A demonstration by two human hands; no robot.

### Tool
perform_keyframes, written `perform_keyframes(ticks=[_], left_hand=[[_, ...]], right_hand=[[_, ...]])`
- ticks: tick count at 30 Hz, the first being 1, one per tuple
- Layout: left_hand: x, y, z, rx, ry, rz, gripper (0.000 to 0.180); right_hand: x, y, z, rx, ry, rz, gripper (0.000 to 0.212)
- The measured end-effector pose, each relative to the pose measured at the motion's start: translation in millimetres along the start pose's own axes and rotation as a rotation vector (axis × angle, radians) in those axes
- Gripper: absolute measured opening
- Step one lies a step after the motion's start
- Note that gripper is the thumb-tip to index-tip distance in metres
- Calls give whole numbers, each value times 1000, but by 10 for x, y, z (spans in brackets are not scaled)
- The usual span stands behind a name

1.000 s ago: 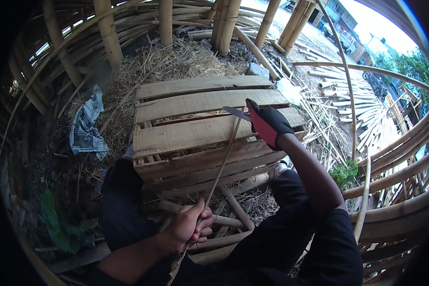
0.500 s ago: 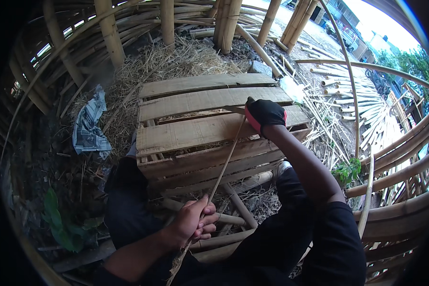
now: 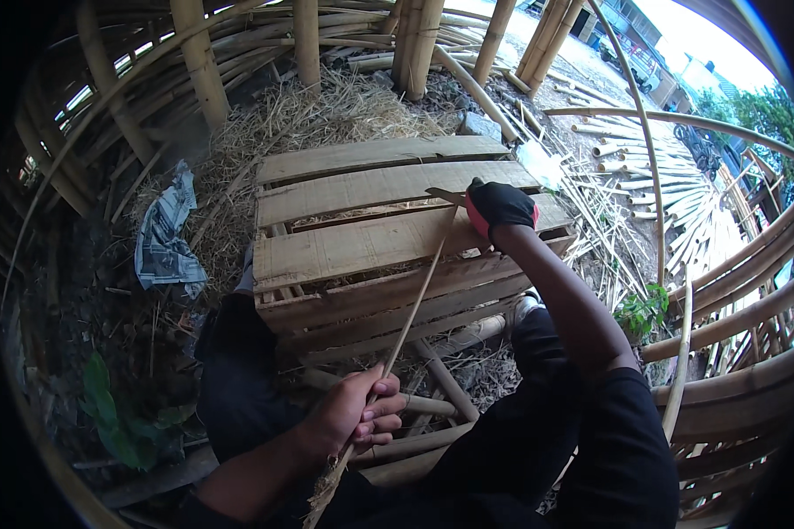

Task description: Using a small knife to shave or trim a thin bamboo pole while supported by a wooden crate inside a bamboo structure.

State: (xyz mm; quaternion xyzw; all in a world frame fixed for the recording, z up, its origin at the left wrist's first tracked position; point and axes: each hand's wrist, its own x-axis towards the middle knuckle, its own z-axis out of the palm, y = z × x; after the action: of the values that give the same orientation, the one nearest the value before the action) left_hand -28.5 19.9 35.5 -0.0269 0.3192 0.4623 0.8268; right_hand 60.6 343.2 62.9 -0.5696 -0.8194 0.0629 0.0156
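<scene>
My bare left hand (image 3: 362,413) is closed round a thin bamboo strip (image 3: 419,304), low in front of the crate. The strip slants up and away to the crate's top, and its frayed lower end hangs below my fist. My right hand (image 3: 501,212), in a black and red glove, grips a knife whose flat blade (image 3: 445,196) points left. The blade lies across the strip's far end, over the slats. Its handle is hidden inside the glove. Under both stands a wooden slatted crate (image 3: 326,252) with gaps between its boards.
A crumpled newspaper sheet (image 3: 169,231) lies left of the crate. Straw shavings (image 3: 326,110) are heaped behind it. Upright bamboo poles (image 3: 307,48) stand at the back. Cut bamboo lengths (image 3: 653,189) lie on the ground at right. Curved bamboo (image 3: 741,317) bounds the right side.
My gloved right hand has shifted slightly right, and more of the knife blade shows left of it. My left hand keeps its hold on the strip, almost in place.
</scene>
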Motion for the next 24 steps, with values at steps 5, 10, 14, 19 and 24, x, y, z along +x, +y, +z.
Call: perform_keyframes(ticks=[5,10,14,19,24], left_hand=[[21,-5,-52,-54,-71,-25,42],[34,15,7,-11,-19,-13,41],[20,41,-15,3,-4,-10,42],[46,43,-82,-26,-36,-17,41],[35,18,-14,-21,-32,-5,41]], right_hand=[[-215,-62,134,-24,65,-115,57],[-316,-159,119,-14,51,-111,55],[-80,-108,-53,-10,-23,-5,55],[-296,-170,137,-43,56,-168,51],[-315,-150,123,-31,48,-161,51]])
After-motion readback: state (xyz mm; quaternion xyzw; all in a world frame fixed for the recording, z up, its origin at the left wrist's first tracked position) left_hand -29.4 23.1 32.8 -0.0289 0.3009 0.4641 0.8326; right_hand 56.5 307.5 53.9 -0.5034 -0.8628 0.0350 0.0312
